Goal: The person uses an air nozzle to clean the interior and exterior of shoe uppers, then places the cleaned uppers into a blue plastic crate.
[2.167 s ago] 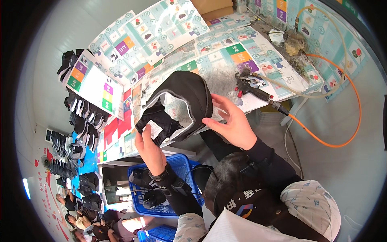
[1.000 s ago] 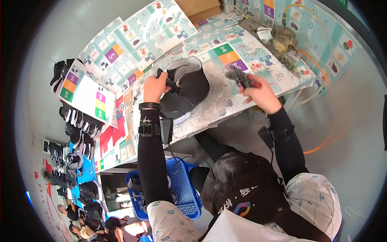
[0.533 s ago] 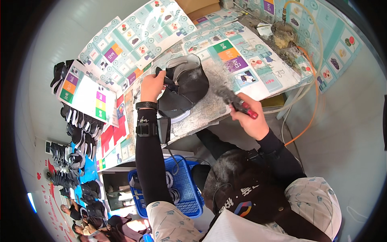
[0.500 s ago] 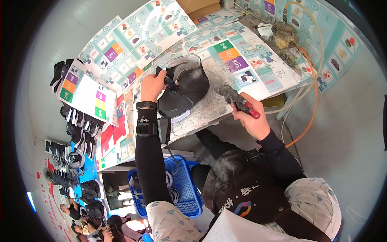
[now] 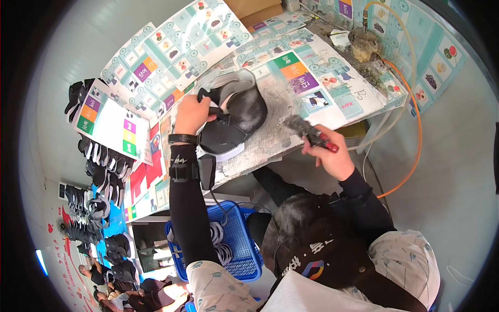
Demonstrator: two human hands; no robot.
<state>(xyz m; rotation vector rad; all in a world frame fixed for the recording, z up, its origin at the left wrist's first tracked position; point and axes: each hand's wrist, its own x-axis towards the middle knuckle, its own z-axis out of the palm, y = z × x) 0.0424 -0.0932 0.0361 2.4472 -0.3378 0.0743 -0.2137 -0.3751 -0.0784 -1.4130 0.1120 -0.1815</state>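
Note:
A black shoe upper with a white edge lies on the worn grey patch of the work table. My left hand grips it at its left end and holds it down. My right hand is closed around a hand tool with a red grip and a dark metal head, held just off the table's near edge, to the right of the shoe and apart from it.
An orange hose runs from the table's right end down past its side. A blue basket with white pieces stands below the table. Black shoes hang in rows at the left. A cardboard box sits at the back.
The shoe went from both hands down onto the table. My right hand took the tool from the table and drew it back toward the near edge.

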